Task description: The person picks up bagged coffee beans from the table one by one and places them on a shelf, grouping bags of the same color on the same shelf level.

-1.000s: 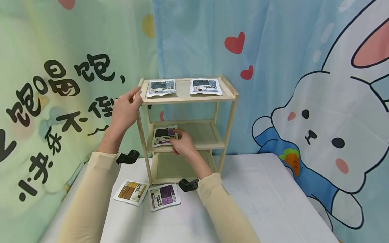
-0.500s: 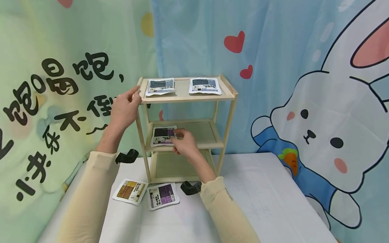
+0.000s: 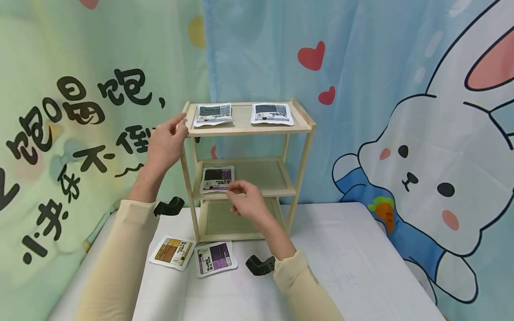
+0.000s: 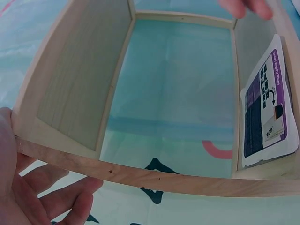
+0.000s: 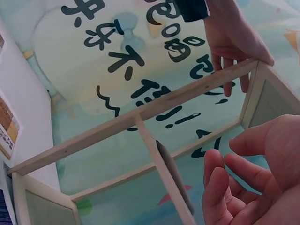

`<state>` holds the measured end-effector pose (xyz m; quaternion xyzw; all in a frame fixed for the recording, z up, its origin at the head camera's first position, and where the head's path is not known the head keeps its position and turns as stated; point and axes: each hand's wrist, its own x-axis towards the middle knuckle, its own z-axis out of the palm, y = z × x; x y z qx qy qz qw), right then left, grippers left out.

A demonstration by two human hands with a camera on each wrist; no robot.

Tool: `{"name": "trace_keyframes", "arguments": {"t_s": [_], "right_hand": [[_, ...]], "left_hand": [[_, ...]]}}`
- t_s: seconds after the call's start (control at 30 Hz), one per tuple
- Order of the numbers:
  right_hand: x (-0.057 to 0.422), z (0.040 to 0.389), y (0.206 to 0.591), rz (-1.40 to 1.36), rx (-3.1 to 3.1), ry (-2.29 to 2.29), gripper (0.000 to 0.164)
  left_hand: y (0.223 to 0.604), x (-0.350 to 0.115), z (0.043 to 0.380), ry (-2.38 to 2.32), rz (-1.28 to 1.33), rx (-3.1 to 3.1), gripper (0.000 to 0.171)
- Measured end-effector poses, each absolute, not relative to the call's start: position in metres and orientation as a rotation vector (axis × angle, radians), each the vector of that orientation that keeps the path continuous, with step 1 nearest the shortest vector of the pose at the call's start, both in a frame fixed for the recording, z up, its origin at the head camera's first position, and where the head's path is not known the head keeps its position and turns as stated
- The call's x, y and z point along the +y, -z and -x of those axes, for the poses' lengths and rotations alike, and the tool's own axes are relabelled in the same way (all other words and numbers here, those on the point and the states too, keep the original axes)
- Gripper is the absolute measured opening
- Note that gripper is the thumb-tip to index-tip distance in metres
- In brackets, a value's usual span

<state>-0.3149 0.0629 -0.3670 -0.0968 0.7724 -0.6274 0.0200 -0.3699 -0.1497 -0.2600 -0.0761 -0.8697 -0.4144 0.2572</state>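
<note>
In the head view, a small three-tier wooden shelf rack (image 3: 303, 167) stands on the table. My left hand (image 3: 165, 142) grips its top left corner, thumb and fingers around the wood. On the left of the middle tier lies a flat white packet (image 3: 217, 179) with a purple and black label, also seen in the left wrist view. Just in front of it hovers my right hand (image 3: 253, 203), fingers loosely bent. The right wrist view shows nothing between that hand's fingers (image 5: 248, 171), which are apart from the packet.
Two packets with dark blue labels, a left one (image 3: 213, 114) and a right one (image 3: 272, 114), lie on the top tier. Before the rack, a brown-labelled packet (image 3: 172, 253) and a purple-labelled packet (image 3: 216, 259) lie on the white table (image 3: 341, 267). Printed curtains (image 3: 249, 53) hang behind.
My right hand has let go of the packet on the middle tier and drawn back slightly towards me. The left hand stays at the rack's corner.
</note>
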Motion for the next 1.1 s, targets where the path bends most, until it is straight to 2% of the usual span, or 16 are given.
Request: {"name": "trace_keyframes", "arguments": {"t_s": [0.27, 0.7, 1.1], "right_hand": [[0.062, 0.305, 0.394, 0.316, 2.361, 1.886, 0.019], [0.068, 0.29, 0.449, 0.295, 2.375, 1.843, 0.02], [0.072, 0.273, 0.496, 0.132, 2.369, 1.822, 0.022]], "left_hand": [[0.261, -0.149, 0.37, 1.144, 0.191, -2.345, 0.051], [0.261, -0.148, 0.372, 1.137, 0.189, -2.342, 0.052], [0.26, -0.148, 0.37, 1.136, 0.193, -2.339, 0.051]]}}
